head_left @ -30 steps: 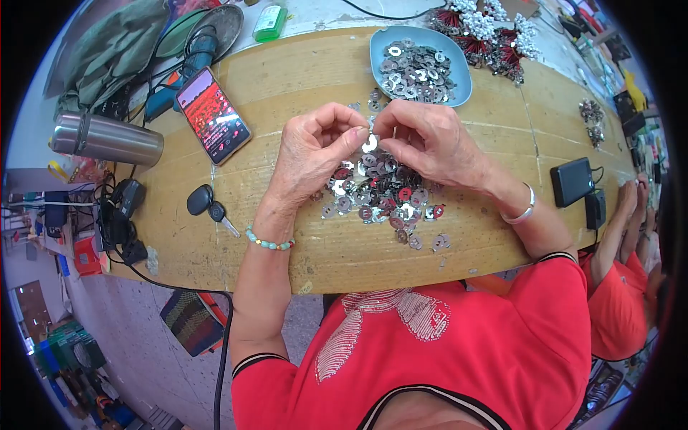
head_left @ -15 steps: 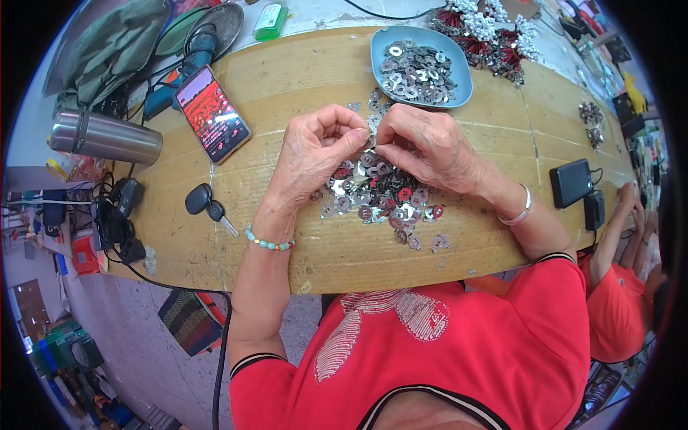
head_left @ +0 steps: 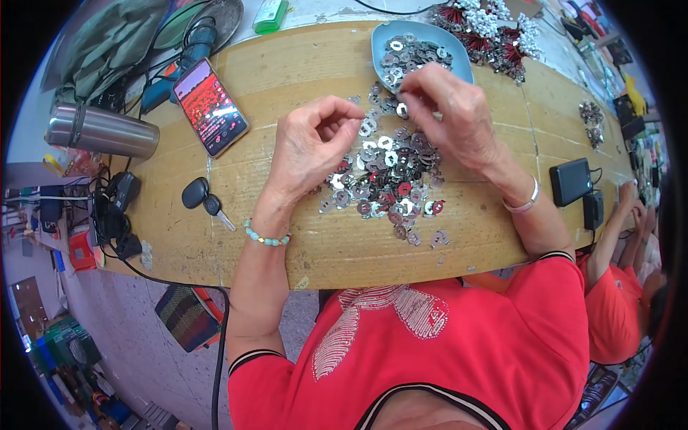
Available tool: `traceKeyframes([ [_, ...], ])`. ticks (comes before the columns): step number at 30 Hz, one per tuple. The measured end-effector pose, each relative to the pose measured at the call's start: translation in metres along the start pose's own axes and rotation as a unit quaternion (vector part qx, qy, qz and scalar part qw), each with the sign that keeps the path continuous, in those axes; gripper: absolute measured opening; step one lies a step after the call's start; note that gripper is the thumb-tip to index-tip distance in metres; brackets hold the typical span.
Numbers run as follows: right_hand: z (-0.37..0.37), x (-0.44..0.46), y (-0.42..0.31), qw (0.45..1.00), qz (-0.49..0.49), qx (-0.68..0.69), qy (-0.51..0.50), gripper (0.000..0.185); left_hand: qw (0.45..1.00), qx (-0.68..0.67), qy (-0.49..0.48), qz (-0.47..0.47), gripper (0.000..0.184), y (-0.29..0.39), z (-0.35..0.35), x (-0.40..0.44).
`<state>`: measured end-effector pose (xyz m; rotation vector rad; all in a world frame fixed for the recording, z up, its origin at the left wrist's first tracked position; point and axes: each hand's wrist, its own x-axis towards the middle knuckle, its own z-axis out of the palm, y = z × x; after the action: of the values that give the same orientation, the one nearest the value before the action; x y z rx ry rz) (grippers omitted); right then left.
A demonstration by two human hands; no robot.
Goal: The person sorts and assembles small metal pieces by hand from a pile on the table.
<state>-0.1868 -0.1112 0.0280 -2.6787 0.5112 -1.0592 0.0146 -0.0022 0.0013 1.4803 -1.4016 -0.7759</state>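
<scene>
Small round metal pieces with cut-out centres lie in a loose pile on the wooden table, a few of them red. To the pile's upper left is my left hand, its fingers curled and thumb against the index finger; anything in that pinch is too small to make out. My right hand is raised between the pile and a blue bowl of similar pieces, covering part of the bowl's near rim. Its fingertips are pinched above a shiny metal piece; whether they touch it, I cannot tell.
A lit phone, a car key and a steel flask are on the left. Right of the table's middle lies a black box with a cable. White-and-red beaded bunches sit behind the bowl. Another person's arm shows far right.
My hands were together over the pile and have parted. The right moved up and right toward the bowl; the left shifted slightly left and up, uncovering more of the pile.
</scene>
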Motion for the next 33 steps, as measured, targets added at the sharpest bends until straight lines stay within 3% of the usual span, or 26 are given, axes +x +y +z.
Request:
traceKeyframes([
  [4, -0.004, 0.002, 0.013, 0.995, 0.05, -0.082, 0.017, 0.012, 0.982, 0.138, -0.006, 0.127, 0.012, 0.002, 0.002, 0.0],
  [6, -0.003, 0.001, 0.015, 0.994, 0.069, -0.083, 0.027, 0.012, 0.974, 0.178, -0.015, 0.139, 0.013, 0.003, 0.003, -0.001],
  [10, -0.003, 0.0, 0.003, 0.999, 0.008, -0.019, -0.043, 0.013, 0.962, 0.205, -0.006, 0.18, 0.012, 0.001, 0.005, 0.0],
  [16, -0.004, -0.005, -0.005, 0.972, 0.035, 0.068, -0.221, 0.013, 0.956, 0.215, 0.004, 0.197, 0.012, -0.002, 0.009, 0.001],
  [25, 0.004, -0.014, -0.01, 0.97, 0.011, 0.055, -0.236, 0.02, 0.95, 0.222, 0.02, 0.218, 0.012, -0.005, 0.013, 0.001],
  [33, 0.003, -0.012, -0.012, 0.967, 0.045, 0.073, -0.242, 0.018, 0.945, 0.225, 0.024, 0.238, 0.012, -0.006, 0.012, 0.002],
])
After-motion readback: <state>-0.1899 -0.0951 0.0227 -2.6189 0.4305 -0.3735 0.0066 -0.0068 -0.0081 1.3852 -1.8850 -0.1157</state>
